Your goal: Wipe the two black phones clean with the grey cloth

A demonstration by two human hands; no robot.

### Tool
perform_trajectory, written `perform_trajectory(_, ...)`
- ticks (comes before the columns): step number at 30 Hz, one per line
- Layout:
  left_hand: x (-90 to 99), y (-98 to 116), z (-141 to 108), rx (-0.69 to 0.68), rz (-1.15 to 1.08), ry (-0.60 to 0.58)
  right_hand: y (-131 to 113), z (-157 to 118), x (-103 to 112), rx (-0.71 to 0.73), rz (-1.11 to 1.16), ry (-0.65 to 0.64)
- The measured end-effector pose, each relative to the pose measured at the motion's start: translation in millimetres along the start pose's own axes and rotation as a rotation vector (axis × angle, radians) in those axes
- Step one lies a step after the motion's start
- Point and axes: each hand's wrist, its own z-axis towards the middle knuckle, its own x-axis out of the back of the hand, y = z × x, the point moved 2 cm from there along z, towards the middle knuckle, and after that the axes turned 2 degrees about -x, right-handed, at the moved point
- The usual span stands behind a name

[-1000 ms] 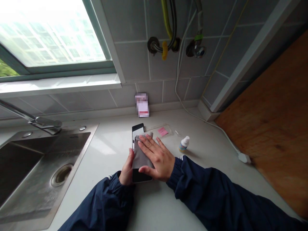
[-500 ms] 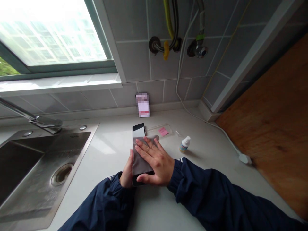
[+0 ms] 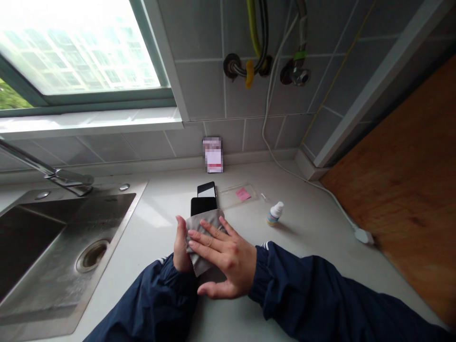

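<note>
My left hand (image 3: 181,244) grips the left side of a black phone (image 3: 204,205), its thumb along the edge and its other fingers hidden beneath. Across the phone's lower part lies a grey cloth (image 3: 206,220) with a zigzag edge. My right hand (image 3: 224,254) rests flat on this cloth, fingers spread and thumb apart. Just beyond the held phone, a second dark phone-like slab (image 3: 206,189) shows a bright reflection and is partly covered by it. A small white-capped bottle (image 3: 275,213) stands to the right of my hands.
A clear case (image 3: 231,202) with a pink slip (image 3: 243,194) lies behind my hands. A pixelated upright card or screen (image 3: 213,156) leans at the wall. The steel sink (image 3: 130,209) and faucet (image 3: 73,180) are left. A white cable (image 3: 302,178) runs along the right.
The held phone and cloth have moved towards me, so the phone's black top end now shows apart from the slab behind. My right hand has slid slightly down and left with the cloth.
</note>
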Motion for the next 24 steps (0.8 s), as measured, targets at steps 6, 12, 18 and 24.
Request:
perform_trajectory(6, 6.6, 8, -1, 0.047, 0.049, -0.003, -5, -3, -11, 0.063, -0.037, 0.042)
perform_trajectory(12, 3.6, 13, -1, 0.055, 0.049, 0.009, -3, -7, -21, 0.114, -0.145, 0.138)
perform_trajectory(18, 4.1, 16, 1, -0.056, 0.013, -0.074, -1, -8, -22, 0.173, -0.179, 0.337)
perform_trajectory(24, 6.6, 19, 2, -0.053, 0.017, -0.09, -5, -11, -21, 0.263, -0.158, 0.393)
